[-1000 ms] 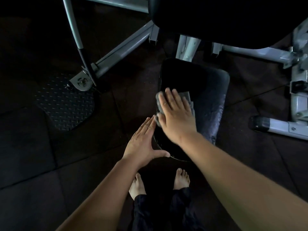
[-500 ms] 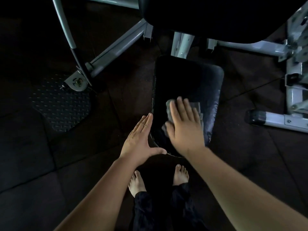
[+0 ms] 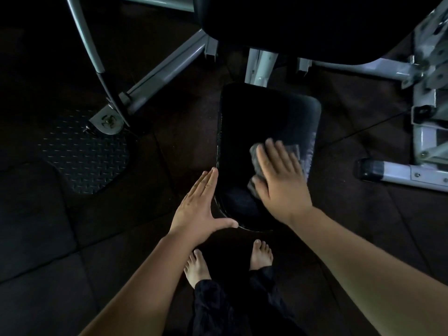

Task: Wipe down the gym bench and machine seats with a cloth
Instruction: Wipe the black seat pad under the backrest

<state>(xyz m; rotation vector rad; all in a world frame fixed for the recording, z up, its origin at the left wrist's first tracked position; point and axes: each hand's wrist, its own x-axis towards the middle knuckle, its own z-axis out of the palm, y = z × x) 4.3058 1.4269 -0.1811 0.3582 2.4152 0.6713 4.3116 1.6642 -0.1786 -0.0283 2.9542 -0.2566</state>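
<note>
1. Head view, **seat pad**: a black, rounded rectangle at the centre of the frame, mounted low on a pale upright post at its 12 o'clock end.
2. **Cloth**: grey and crumpled, lying on the seat pad toward its 4 o'clock quarter. Most of it is covered, and we see only the folds at the 9 and 12 o'clock sides of the hand.
3. **Right hand**: flat on the cloth with the palm down and the fingers straight and slightly fanned, pointing to 12 o'clock. It presses the cloth and does not pinch it. The fingertips are blurred.
4. **Left hand**: spread wide, with the fingers together along the pad's 8 o'clock edge and the thumb stretched across its near corner. It holds nothing. We cannot tell whether it bears on the pad.
5. **Larger black pad**: at 12 o'clock in the frame, carried by the **grey machine frame**, which runs down to 3 o'clock.
6. **Tread plate**: on the floor at 9 o'clock, well apart from the seat.
7. **Bare feet**: at 6 o'clock, just short of the pad.
8. Progress, as we judge it: this seat is mid-wipe. Faint streaks show at its 3 o'clock edge, while the far half is too dark for us to rate. We see nothing to show the larger pad has been wiped, so it and any other bench or seat still count as left to do.
</note>
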